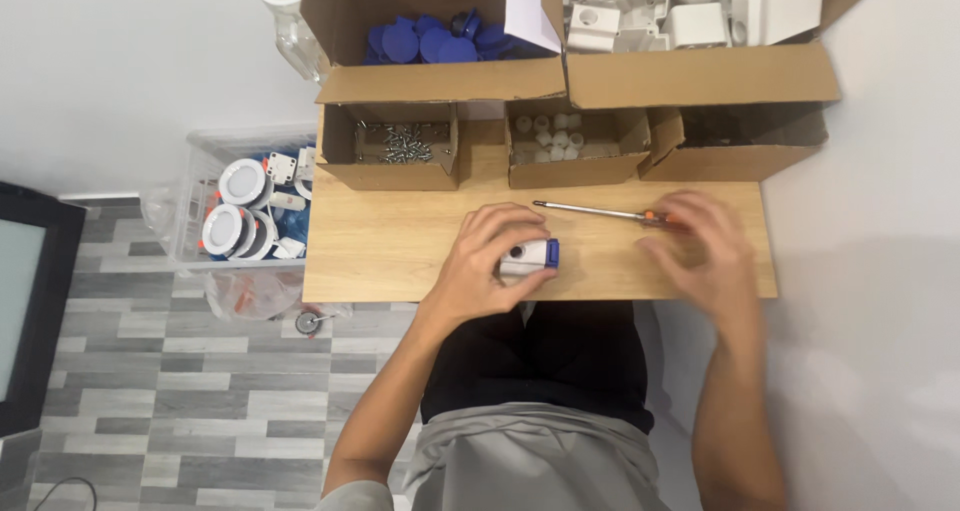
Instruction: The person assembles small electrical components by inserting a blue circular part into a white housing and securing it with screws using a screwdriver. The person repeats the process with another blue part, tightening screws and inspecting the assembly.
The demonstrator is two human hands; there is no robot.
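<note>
Screwdriver [600, 211] lay mid-table [400, 251], right hand [700, 251] (blurred, grip unclear) over its orange handle, left hand [490, 261] closed around white-and-blue part [532, 257] just below the shaft.

The table top [400, 241] is matt, light wood-grain board. The small boxes [395, 146] are plain brown cardboard. The screwdriver [590, 209] has a bright metal shaft. The white part [527, 258] is smooth plastic.
</note>
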